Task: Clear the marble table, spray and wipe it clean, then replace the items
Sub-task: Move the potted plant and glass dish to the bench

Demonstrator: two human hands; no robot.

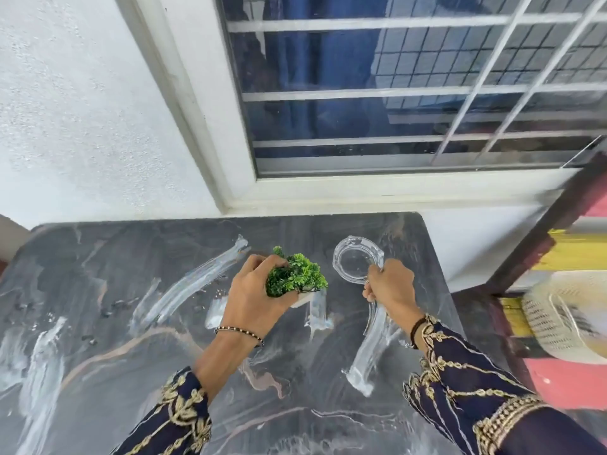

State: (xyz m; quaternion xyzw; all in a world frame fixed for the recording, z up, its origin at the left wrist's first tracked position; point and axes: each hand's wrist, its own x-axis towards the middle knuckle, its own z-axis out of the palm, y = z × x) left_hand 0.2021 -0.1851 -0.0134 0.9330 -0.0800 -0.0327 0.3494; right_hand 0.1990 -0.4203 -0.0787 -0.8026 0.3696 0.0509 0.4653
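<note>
Left hand (253, 297) clasped round plant (297, 277), right hand (391, 287) pinching glass ashtray (356, 262), marble table (131, 323) below window (394, 93).

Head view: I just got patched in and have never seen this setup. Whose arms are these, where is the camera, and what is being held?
There is no robot here: a person works with two bare hands, and the only camera sits on their head, looking forward and down. The left hand grips a small green artificial plant in a white pot. The right hand pinches the rim of a clear round glass dish. Both things are low over the dark grey marble table; whether they touch it I cannot tell. Behind is a white-framed barred window, and at the right a white woven basket.
</note>
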